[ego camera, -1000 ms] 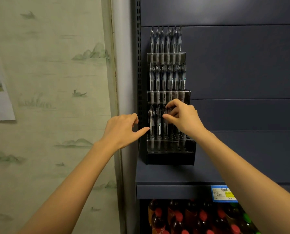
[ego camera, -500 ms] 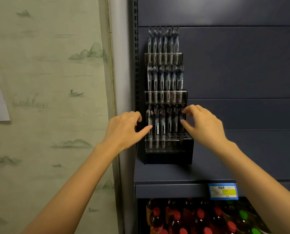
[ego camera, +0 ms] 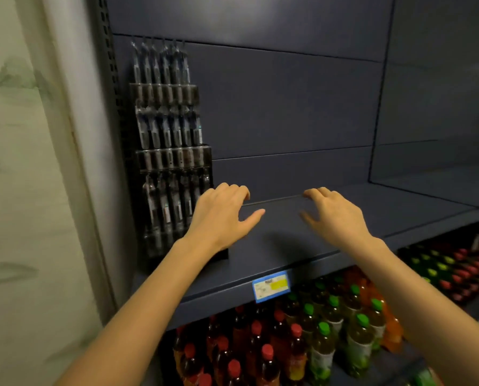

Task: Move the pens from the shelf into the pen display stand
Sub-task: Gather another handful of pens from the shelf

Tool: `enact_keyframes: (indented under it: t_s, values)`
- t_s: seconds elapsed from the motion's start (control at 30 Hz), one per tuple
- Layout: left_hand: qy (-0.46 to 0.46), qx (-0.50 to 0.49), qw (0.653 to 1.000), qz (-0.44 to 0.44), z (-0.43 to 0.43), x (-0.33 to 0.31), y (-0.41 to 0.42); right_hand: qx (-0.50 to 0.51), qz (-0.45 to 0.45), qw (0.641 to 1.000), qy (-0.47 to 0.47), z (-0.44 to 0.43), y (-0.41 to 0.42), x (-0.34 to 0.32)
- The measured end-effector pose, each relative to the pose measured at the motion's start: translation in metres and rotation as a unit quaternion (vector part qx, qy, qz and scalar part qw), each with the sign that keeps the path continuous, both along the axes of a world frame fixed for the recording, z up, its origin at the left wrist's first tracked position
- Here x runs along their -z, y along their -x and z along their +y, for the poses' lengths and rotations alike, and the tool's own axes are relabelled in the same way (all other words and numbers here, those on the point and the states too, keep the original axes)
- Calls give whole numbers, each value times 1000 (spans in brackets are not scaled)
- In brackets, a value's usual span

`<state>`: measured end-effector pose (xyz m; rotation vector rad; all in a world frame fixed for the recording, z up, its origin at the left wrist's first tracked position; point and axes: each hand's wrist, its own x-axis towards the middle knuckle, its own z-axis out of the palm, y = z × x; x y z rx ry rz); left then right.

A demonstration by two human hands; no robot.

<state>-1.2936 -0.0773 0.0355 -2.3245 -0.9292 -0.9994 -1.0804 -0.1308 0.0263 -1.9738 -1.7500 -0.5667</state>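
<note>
With the pen display stand (ego camera: 171, 162) seemingly full, the left hand (ego camera: 221, 215) and right hand (ego camera: 335, 215) hover empty, fingers loosely spread, over the shelf (ego camera: 288, 240), likely searching for stragglers.

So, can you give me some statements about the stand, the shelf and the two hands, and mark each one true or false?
1. The pen display stand stands at the left end of the shelf. True.
2. The right hand holds a pen. False: its fingers are relaxed and hold nothing.
3. The top tier of the stand is empty. False: pens stand in all three tiers.
4. Bottles with red and green caps stand below the shelf. True.
5. The left hand holds nothing. True.
</note>
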Motion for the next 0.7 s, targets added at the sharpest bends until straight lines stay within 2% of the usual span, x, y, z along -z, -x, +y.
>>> enact_keyframes:
  t_s: [0.37, 0.7]
  values:
    - [42, 159, 985, 50, -29, 14, -201, 193, -2, 981, 5, -112, -139, 5]
    - [73, 245, 964, 76, -78, 17, -381, 291, -6, 957, 7, -185, -283, 13]
